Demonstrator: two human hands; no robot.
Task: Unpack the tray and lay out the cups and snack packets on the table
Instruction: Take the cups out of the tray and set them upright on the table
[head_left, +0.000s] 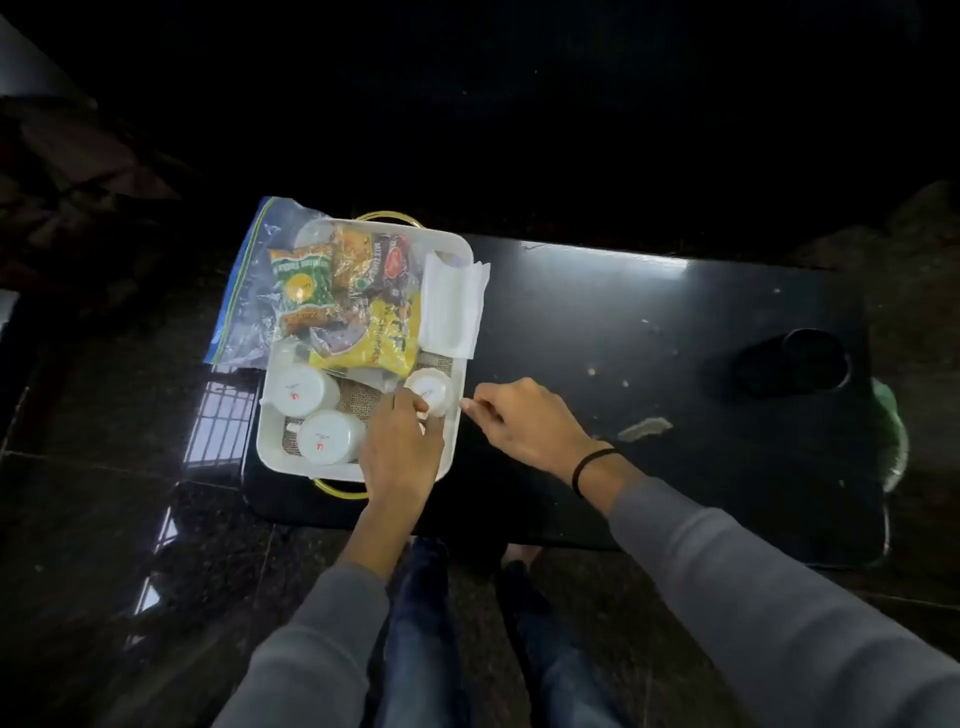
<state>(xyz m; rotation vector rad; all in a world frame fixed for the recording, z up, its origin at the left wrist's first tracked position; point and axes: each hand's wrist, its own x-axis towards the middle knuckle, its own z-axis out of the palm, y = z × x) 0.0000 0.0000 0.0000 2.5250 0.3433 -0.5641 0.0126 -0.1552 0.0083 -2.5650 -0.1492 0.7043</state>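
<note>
While the left hand (402, 441) reached into the near right corner of the white tray (270, 415), its fingers were curled about a small white cup (431, 391) that sat upside down there, though whether they had truly closed on it or only touched its side could not be told. The right hand (524, 421) lay just outside the tray's right rim, loosely half-closed with the fingertips (470, 404) pinched at or near that rim; whether it held the edge or anything else was unclear. Just left of the left hand, two more inverted white cups, one nearer (327, 435) and one behind it (300, 389), rested on the tray's woven liner (358, 400). These cups looked like glazed ceramic: probably light enough for one hand, but hard, smooth, slippery and breakable, so a grip around the wall with thumb opposite fingers seemed safer than a pinch on the base. Beyond the hands, the snack packets lay heaped: a yellow packet (387, 332) closest, a green one (301, 280) and a dark one (392, 265) farther. They would likely be light, crinkly and soft, their contents crushable, best lifted by a sealed edge. A folded white napkin (449, 306) leaned over the tray's right rim, and a clear zip bag (244, 291) lay beside the tray on its far left. The black table (649, 338) to the right of the right hand was mostly bare.
</note>
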